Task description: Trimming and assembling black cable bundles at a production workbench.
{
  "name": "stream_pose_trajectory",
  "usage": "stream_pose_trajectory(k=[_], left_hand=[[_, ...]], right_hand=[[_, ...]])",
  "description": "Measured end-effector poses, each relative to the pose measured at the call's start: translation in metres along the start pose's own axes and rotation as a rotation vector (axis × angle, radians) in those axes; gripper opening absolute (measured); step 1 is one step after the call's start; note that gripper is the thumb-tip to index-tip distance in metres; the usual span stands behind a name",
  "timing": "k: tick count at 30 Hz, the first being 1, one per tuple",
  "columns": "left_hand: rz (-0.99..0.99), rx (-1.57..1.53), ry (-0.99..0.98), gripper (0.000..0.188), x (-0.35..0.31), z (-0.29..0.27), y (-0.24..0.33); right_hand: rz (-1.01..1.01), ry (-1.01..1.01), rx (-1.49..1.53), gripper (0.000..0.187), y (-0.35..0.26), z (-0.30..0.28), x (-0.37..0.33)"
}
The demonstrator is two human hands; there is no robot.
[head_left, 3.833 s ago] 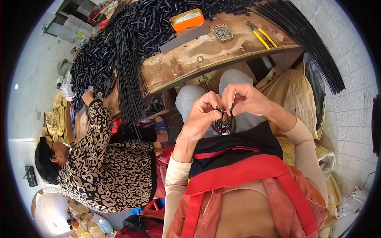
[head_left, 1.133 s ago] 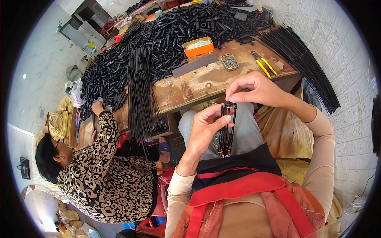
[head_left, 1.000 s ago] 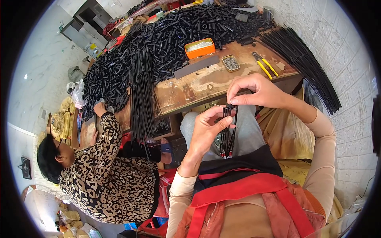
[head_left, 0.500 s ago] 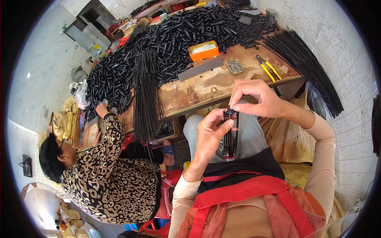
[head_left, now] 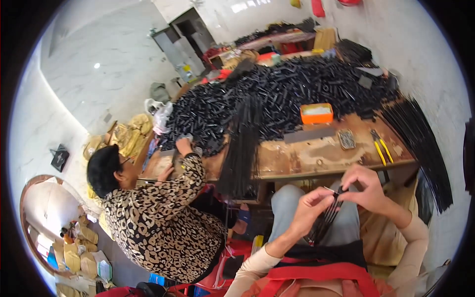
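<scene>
Over my lap, a small bundle of thin black rods [head_left: 324, 223] hangs down, gathered at a dark upper end. My left hand [head_left: 308, 212] is closed round it just below that end, thumb against the fingers. A thin, light-coloured piece sticks out near the left fingertips; its kind is too small to tell. My right hand [head_left: 365, 192] pinches the dark top of the bundle, its fingertips meeting the left hand's. Beyond the hands, yellow-handled pliers [head_left: 380, 149] lie on the wooden table [head_left: 277, 161].
Short black tubular parts [head_left: 297, 89] are heaped across the table. In front of them lie an orange box [head_left: 316, 114], a flat grey strip [head_left: 309, 134] and a small tray of metal bits [head_left: 347, 139]. Long black rods [head_left: 420, 156] overhang at right, more [head_left: 241, 148] mid-table. A co-worker [head_left: 158, 225] sits at left.
The whole view has swung, so the table, the co-worker and my hands now appear further right and lower. Both hands keep hold of the bundle, which now tilts more.
</scene>
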State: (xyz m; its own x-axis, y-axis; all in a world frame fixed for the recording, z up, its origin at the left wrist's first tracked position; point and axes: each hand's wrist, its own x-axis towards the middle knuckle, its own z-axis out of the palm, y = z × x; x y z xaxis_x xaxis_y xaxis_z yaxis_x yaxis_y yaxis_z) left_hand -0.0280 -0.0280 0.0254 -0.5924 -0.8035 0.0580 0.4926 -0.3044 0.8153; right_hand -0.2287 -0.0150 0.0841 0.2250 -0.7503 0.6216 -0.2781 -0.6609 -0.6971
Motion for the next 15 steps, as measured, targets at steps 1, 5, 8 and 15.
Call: stream_pose_trajectory(k=[1,5,8,15], left_hand=[[-0.005,0.098,0.058,0.013,-0.002,0.003,0.003],[0.040,0.234,0.055,0.008,-0.003,0.001,0.006],[0.037,0.233,-0.022,0.008,-0.001,0.003,0.011],[-0.040,0.228,-0.089,0.010,-0.006,-0.003,0.014]], right_hand=[[-0.024,-0.005,0.008,0.027,0.000,0.001,-0.001],[0.071,-0.017,0.091,0.026,-0.001,0.003,-0.007],[0.096,-0.021,0.205,0.026,0.004,0.002,-0.005],[0.064,-0.093,0.456,0.024,0.004,0.010,-0.008]])
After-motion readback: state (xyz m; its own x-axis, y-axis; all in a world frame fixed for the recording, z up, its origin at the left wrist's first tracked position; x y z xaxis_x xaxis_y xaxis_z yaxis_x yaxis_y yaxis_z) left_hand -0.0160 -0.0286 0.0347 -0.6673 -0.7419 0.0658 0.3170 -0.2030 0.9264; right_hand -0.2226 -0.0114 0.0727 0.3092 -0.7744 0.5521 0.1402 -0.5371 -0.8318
